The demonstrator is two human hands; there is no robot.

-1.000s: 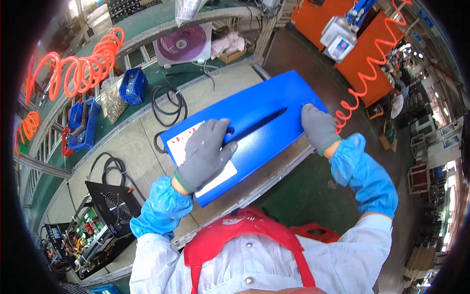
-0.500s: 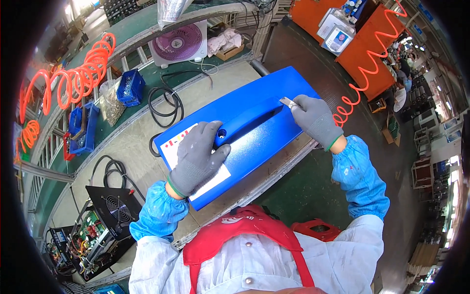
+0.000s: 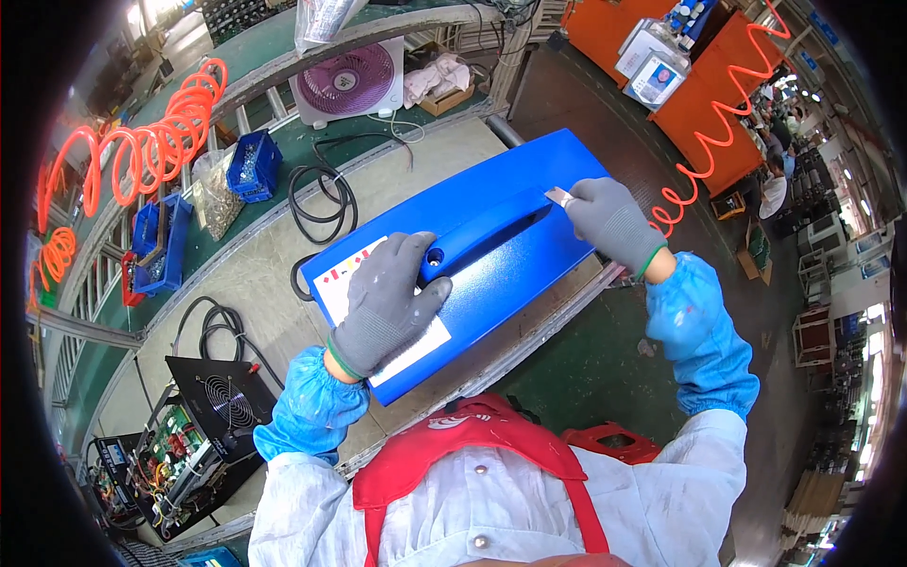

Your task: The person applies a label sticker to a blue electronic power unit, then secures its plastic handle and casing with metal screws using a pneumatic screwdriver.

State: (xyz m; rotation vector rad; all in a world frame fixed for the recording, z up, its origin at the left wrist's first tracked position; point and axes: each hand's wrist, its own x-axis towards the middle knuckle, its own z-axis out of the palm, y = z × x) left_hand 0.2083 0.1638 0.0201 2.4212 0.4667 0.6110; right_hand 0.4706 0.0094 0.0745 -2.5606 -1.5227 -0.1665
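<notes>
A blue metal casing (image 3: pixel 491 312) with a raised blue handle (image 3: pixel 487 230) lies slantwise on the bench before me. My left hand (image 3: pixel 385 307), in a grey glove, rests on its left end, partly covering a white label (image 3: pixel 333 288). The thumb is apart from the fingers, beside a round hole (image 3: pixel 436 256) at the handle's near end. My right hand (image 3: pixel 609 222), also gloved, pinches a small flat blade-like piece (image 3: pixel 559 196). Its tip meets the far end of the handle; its exact kind is too small to tell.
Left on the bench stands an opened black unit (image 3: pixel 203 416) with circuit boards and a fan. Black cable (image 3: pixel 326 203) coils behind the casing. Blue bins (image 3: pixel 253 168) of small parts, an orange coiled hose (image 3: pixel 170 142) and a purple fan (image 3: pixel 348 80) lie beyond.
The view has shifted slightly. My right hand and the small piece have moved a little up and right along the handle's end; my left hand stays resting on the casing.
</notes>
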